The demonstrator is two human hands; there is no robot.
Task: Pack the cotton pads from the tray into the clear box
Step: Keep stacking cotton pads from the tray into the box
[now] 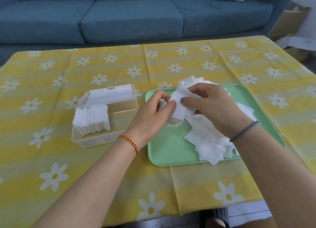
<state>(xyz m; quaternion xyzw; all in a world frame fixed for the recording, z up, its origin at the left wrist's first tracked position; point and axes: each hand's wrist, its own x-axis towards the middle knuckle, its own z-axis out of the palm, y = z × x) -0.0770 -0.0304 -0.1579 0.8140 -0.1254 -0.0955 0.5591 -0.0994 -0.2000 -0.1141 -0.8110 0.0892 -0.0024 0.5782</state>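
Note:
A green tray point(169, 152) lies right of centre with loose white cotton pads point(208, 142) heaped on its right side and far edge. Over the tray's left part, my left hand point(152, 114) and my right hand point(213, 108) together hold a small stack of cotton pads point(178, 108). The left fingers curl round the stack's left side, and the right thumb presses on its top. To the left stands the clear box point(118, 113), its lid raised at the back. A row of upright cotton pads point(92, 119) fills the box's left half.
A yellow tablecloth with white daisies point(68, 159) covers the table. A blue sofa point(130, 17) stands behind it, and cardboard boxes point(289, 22) sit at the far right. The table's near edge runs just below my forearms.

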